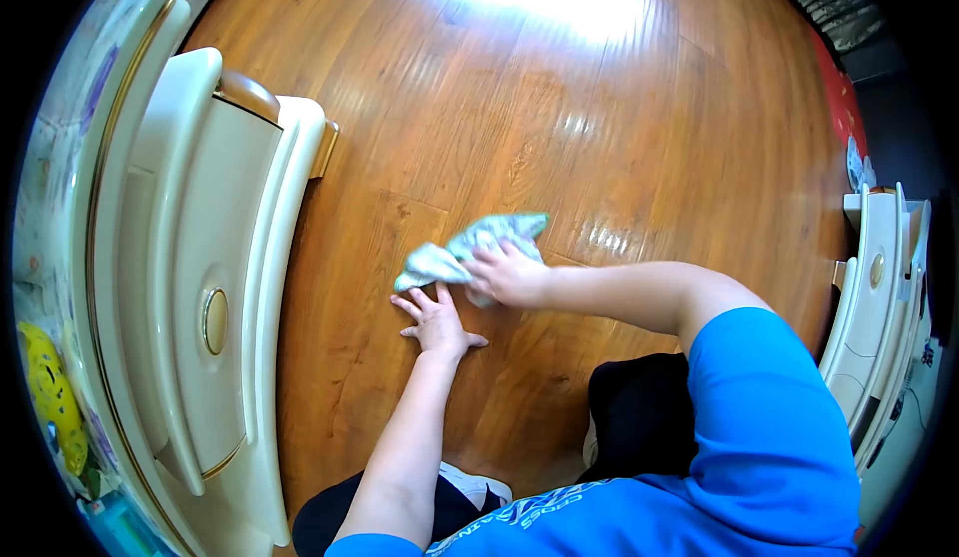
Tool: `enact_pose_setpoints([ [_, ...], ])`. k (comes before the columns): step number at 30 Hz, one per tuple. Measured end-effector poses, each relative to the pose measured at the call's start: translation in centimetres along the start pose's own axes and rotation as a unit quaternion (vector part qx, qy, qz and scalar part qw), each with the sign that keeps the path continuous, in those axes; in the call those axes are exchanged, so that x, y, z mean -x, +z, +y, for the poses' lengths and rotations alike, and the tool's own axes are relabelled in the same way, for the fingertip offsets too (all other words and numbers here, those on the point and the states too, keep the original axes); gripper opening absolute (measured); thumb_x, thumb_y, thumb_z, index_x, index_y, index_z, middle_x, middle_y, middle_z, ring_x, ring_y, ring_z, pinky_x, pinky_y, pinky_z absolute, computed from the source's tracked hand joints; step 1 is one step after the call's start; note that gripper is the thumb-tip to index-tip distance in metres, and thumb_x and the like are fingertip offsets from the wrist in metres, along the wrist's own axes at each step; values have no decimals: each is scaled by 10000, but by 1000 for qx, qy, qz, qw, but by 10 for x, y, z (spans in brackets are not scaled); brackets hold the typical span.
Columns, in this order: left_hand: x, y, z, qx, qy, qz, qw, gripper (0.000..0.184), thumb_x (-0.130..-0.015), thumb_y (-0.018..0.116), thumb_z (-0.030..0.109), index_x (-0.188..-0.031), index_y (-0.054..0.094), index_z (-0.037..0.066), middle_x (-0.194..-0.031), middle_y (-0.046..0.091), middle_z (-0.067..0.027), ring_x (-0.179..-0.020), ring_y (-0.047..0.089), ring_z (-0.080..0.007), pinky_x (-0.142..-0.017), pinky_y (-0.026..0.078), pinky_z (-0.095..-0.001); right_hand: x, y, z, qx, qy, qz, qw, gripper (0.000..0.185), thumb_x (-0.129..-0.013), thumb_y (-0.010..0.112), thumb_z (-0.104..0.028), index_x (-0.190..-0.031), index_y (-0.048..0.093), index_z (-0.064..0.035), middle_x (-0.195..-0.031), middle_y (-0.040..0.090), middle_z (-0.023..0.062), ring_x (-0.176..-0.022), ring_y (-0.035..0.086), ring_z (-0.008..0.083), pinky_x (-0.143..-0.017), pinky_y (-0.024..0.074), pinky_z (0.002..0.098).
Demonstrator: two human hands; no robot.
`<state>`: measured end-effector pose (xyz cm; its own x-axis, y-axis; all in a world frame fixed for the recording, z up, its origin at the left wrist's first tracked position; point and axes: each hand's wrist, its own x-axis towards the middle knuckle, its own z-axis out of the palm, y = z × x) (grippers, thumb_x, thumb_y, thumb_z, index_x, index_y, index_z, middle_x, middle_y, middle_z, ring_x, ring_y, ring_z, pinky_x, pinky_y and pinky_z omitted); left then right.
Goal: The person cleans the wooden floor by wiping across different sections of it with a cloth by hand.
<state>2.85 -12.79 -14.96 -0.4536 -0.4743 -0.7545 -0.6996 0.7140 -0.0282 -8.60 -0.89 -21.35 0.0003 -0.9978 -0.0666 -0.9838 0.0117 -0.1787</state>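
Note:
A light green and white cloth (499, 229) lies bunched on the brown wooden floor (539, 147), in front of my knees. My right hand (507, 275) is on the cloth, pressing its near right part, slightly blurred, with the fingers over the fabric. Just left of it, my left hand (438, 325) rests flat on the floor with its fingers spread, the fingertips close to the cloth's left lobe. Whether those fingertips touch the cloth is hard to tell.
On the left stands a cream cabinet (235, 247) with a round gold knob. Another cream cabinet (869, 297) is at the right edge. A red surface (839, 92) shows at the upper right. My shoe (475, 485) and bent legs are below.

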Motion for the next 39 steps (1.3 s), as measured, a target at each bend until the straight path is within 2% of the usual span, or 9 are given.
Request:
enact_pose_setpoints([
  [3, -3, 10, -5, 24, 0, 13, 1000, 1489, -427, 947, 386, -1513, -59, 229, -1524, -162, -266, -1407, -56, -498, -969, 346, -705, 52, -14, 23, -17, -104, -6, 994, 326, -834, 571, -250, -1158, 588, -221, -1307, 483, 43, -1276, 416, 224, -967, 389, 596],
  [8, -2, 7, -4, 32, 5, 20, 999, 1502, -436, 949, 360, -1505, -100, 246, -1526, -137, -273, -1402, -39, -511, -956, 366, -700, 114, -36, 121, -68, 324, -65, 941, 542, -743, 679, -100, -1255, 504, -74, -1388, 422, 159, -1274, 428, 322, -1014, 432, 410],
  [10, -2, 9, -6, 31, 9, 24, 999, 1500, -438, 949, 360, -1505, -99, 247, -1528, -136, -270, -1402, -39, -510, -952, 370, -701, 145, -37, 120, -52, 394, 39, 917, 574, -763, 648, -81, -1306, 461, -69, -1383, 419, 164, -1298, 389, 334, -1089, 342, 405],
  [12, -2, 8, -5, 33, 16, 26, 999, 1498, -439, 948, 361, -1505, -98, 249, -1529, -136, -267, -1403, -39, -509, -948, 373, -702, 166, -21, 94, -10, 438, -49, 898, 625, -760, 640, -81, -1349, 432, -76, -1389, 413, 171, -1295, 389, 352, -1085, 341, 426],
  [19, -5, 15, -7, 42, 11, 36, 998, 1477, -444, 946, 373, -1508, -71, 259, -1526, -168, -253, -1412, -55, -482, -957, 360, -707, 155, -4, -40, -22, 129, -134, 982, 435, -856, 562, -226, -1286, 523, -175, -1462, 388, 39, -1392, 293, 301, -997, 347, 595],
  [22, -5, 16, -8, 43, 15, 38, 998, 1455, -457, 944, 367, -1510, -54, 252, -1531, -161, -243, -1415, -42, -476, -953, 361, -711, 159, -24, -8, -52, 75, -116, 989, 474, -812, 643, -209, -1269, 521, -177, -1533, 288, 17, -1405, 274, 270, -1020, 373, 496],
  [28, 6, 7, -3, 33, 9, 38, 999, 1433, -469, 945, 346, -1513, -30, 231, -1536, -107, -255, -1423, 1, -461, -1069, 305, -611, 223, -2, 122, 22, 430, 56, 901, 444, -830, 555, -91, -1270, 494, -79, -1403, 435, 105, -1279, 450, 249, -1024, 429, 345],
  [32, 1, 15, -10, 27, 28, 61, 997, 1433, -462, 948, 350, -1513, -16, 209, -1529, -85, -282, -1407, 12, -498, -1131, 249, -527, 224, -7, 163, -27, 629, 121, 768, 478, -840, 508, -52, -1304, 497, -164, -1376, 460, 92, -1306, 407, 290, -990, 411, 513],
  [39, -4, -18, -7, 9, 36, 47, 998, 1171, -619, 880, 363, -1500, 153, 104, -1519, 109, -299, -1416, 159, -419, -1129, 280, -463, 161, -18, 130, -108, 564, 136, 807, 452, -860, 500, -66, -1279, 538, -231, -1399, 447, 69, -1315, 386, 293, -928, 426, 512],
])
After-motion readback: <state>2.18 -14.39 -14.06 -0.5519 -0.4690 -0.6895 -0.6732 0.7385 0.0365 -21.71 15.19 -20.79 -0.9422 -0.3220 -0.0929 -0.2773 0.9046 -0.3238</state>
